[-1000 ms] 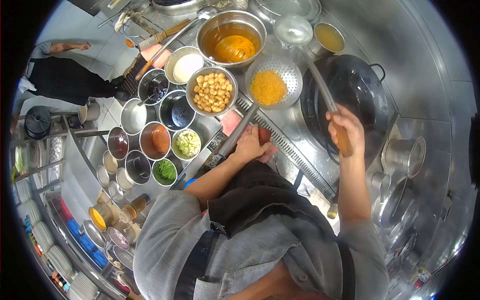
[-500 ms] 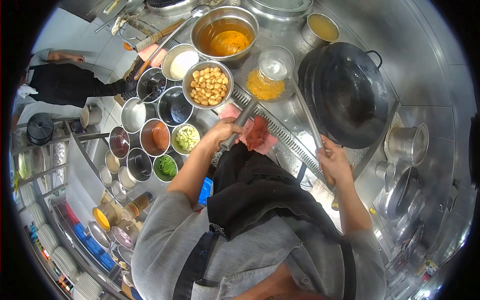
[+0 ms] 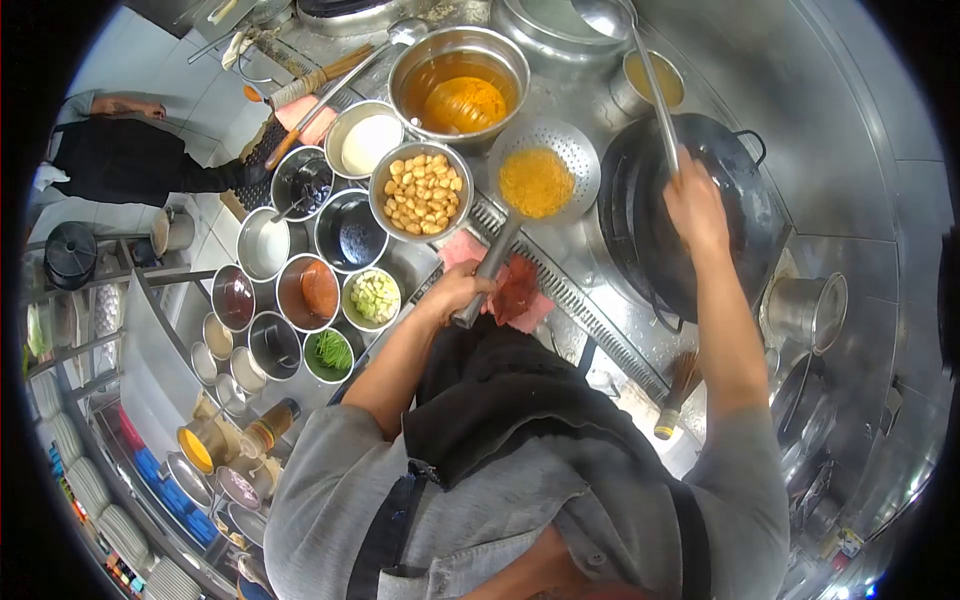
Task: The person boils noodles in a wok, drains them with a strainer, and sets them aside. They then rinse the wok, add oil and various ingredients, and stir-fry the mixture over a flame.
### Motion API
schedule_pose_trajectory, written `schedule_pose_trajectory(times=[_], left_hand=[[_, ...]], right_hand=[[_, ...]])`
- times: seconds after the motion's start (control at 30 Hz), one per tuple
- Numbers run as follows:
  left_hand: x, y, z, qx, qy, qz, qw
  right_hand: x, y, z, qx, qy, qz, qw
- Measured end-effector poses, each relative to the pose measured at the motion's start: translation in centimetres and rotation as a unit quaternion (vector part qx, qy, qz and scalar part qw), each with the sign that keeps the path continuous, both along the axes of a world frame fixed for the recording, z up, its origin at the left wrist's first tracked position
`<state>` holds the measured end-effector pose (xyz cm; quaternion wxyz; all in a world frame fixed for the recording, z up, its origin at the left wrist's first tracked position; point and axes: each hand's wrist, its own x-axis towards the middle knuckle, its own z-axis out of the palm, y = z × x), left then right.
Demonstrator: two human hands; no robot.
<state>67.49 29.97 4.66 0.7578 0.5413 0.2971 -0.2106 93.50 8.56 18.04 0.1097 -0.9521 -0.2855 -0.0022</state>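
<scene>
My left hand [image 3: 462,291] grips the grey handle of a perforated strainer [image 3: 588,185], which holds a yellow-orange crumbly food [image 3: 537,182]. My right hand [image 3: 697,205] is closed round the long handle of a metal ladle [image 3: 604,14], whose bowl is over a large lidded-looking pot [image 3: 560,50] at the top. Beneath that forearm lies a black wok [image 3: 730,240]. A red cloth [image 3: 516,288] is beside my left hand. Left of the strainer stands a bowl of golden-brown round pieces [image 3: 423,195], with a steel bowl of orange liquid [image 3: 410,85] above it.
Several containers stand at the left, including chopped pale-green pieces [image 3: 375,297], green strips [image 3: 330,350] and white liquid [image 3: 365,145]. A brush [image 3: 682,385] lies near the front edge. Another person in a black apron [image 3: 115,160] is at the far left. A pot [image 3: 808,307] is at the right.
My right hand has moved up and forward with the ladle, whose bowl has left the strainer for the large pot at the top. The strainer has shifted slightly, with my left hand still holding it.
</scene>
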Motion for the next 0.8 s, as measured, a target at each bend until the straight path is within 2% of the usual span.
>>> schedule_pose_trajectory(times=[0.07,0.2,0.27,0.3,0.33,0.37,0.4,0.43,0.5,0.53,0.6,0.7,0.73,0.8], left_hand=[[0.1,0.0,0.0,0.005,0.007,-0.007,1.000],[0.1,0.8,0.6,-0.012,0.036,0.002,0.999],[0.2,1.0,1.0,-0.014,0.048,0.000,0.999],[0.2,1.1,1.0,-0.012,0.047,0.006,0.999],[0.1,1.1,0.8,-0.022,0.048,0.012,0.999],[0.1,1.1,0.6,-0.032,0.048,0.016,0.998],[0.1,1.0,0.3,-0.051,0.051,0.027,0.997],[0.1,1.0,0.0,-0.050,0.051,0.027,0.997],[0.0,0.6,-0.5,-0.110,0.050,0.071,0.990],[0.1,0.5,-0.3,-0.111,0.050,0.067,0.990],[0.5,0.3,0.3,-0.212,0.034,0.110,0.971],[1.2,-0.1,0.8,-0.158,0.041,0.072,0.984],[1.4,-0.2,2.2,-0.133,0.032,0.066,0.988],[1.3,-0.8,2.3,-0.146,0.030,0.075,0.986]], right_hand=[[4.3,3.5,-1.4,-0.081,-0.034,-0.018,0.996],[11.7,8.6,-5.8,-0.058,-0.053,0.012,0.997],[13.0,11.2,-6.1,0.047,0.101,-0.009,0.994],[13.2,11.8,-6.2,0.048,0.101,-0.003,0.994],[12.8,12.2,-5.8,0.197,0.233,-0.059,0.950],[12.4,12.3,-5.4,0.337,0.356,-0.113,0.864],[11.7,12.1,-5.1,0.461,0.463,-0.164,0.739],[11.1,11.7,-5.0,0.461,0.463,-0.165,0.739],[9.5,10.0,-4.7,0.561,0.473,-0.140,0.664],[8.1,9.2,-3.7,0.572,0.469,-0.157,0.655],[5.0,7.3,-1.6,0.570,0.462,-0.156,0.661],[0.9,3.8,-0.8,0.566,0.458,-0.159,0.667],[-0.7,2.8,-0.1,0.562,0.467,-0.153,0.666],[-3.5,0.6,0.0,0.556,0.488,-0.133,0.659]])
